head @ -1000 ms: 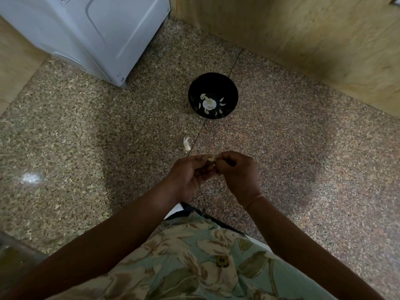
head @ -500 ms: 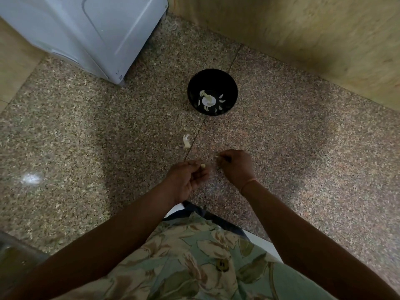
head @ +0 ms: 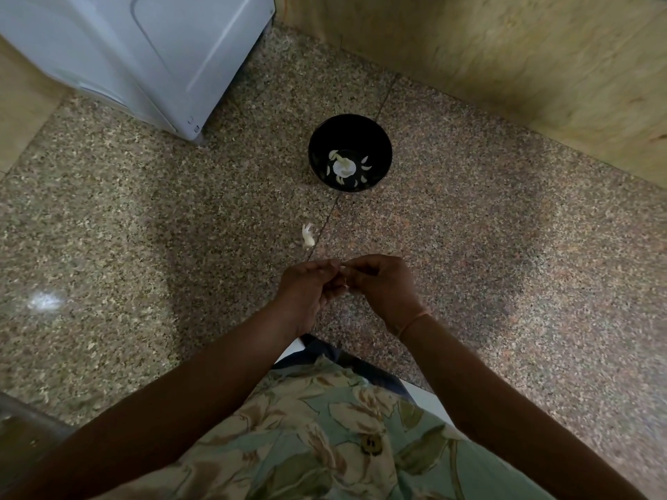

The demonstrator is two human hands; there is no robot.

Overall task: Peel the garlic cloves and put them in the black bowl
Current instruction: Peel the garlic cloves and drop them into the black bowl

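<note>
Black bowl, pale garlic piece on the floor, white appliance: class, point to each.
black bowl [head: 350, 131], head view, bare inner wall, far side.
pale garlic piece [head: 308, 237], head view, its middle.
white appliance [head: 144, 48], head view, front panel.

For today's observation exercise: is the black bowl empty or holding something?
Not empty: the black bowl stands upright with pale garlic pieces on its bottom; cloves or skins, cannot tell.

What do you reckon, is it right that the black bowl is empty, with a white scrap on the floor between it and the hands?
The head view shows the black bowl is not empty: pale garlic pieces lie in its bottom. The rest holds: a white scrap lies on the floor between the bowl and the left hand and right hand, which pinch a garlic clove.
</note>
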